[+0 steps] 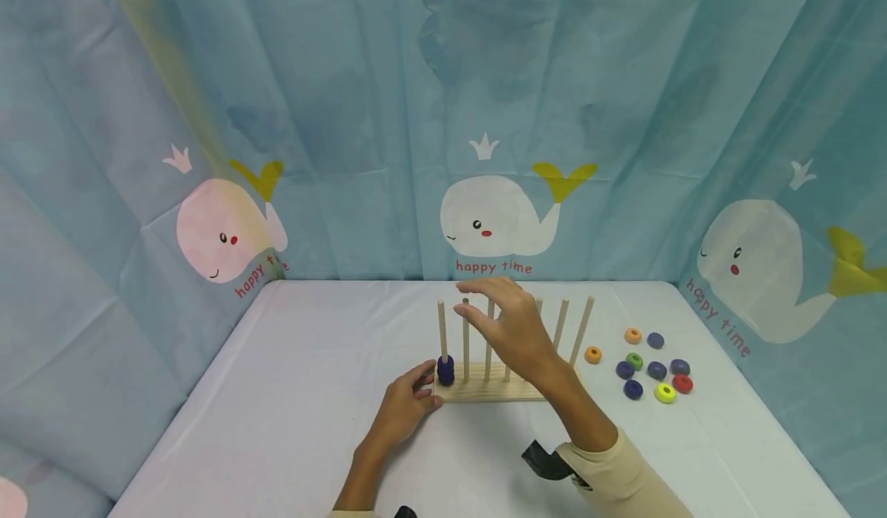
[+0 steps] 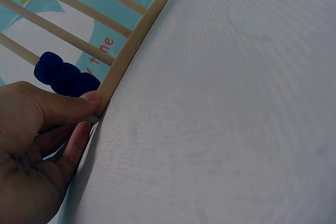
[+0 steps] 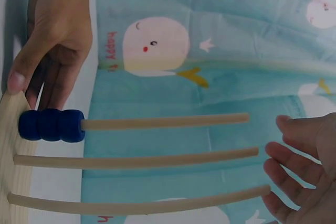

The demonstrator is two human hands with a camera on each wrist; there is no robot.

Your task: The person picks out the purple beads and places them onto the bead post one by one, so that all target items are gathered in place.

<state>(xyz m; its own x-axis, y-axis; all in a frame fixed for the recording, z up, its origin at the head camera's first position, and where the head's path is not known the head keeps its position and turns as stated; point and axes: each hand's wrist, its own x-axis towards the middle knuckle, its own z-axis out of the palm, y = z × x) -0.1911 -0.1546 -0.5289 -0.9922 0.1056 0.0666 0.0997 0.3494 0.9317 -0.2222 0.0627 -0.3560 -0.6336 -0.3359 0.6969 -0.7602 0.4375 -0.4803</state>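
Observation:
A wooden base (image 1: 492, 392) with a row of upright pegs stands on the table. Three dark blue rings (image 3: 51, 125) are stacked at the bottom of its leftmost peg. My left hand (image 1: 402, 410) grips the base's left end; in the left wrist view the thumb of this hand (image 2: 37, 145) presses the wooden edge (image 2: 142, 32) beside the rings (image 2: 65, 76). My right hand (image 1: 520, 333) is raised at the peg tops, thumb and fingers apart, holding nothing. The right wrist view shows its fingertips just off the peg ends, the hand (image 3: 310, 166) empty.
On the white table (image 1: 298, 395), right of the base, lie several loose rings: orange (image 1: 592, 355), green (image 1: 634, 361), yellow (image 1: 664, 392), red (image 1: 682, 383) and several blue ones (image 1: 633, 389). A blue curtain (image 1: 360, 118) with whale prints hangs behind and at the sides.

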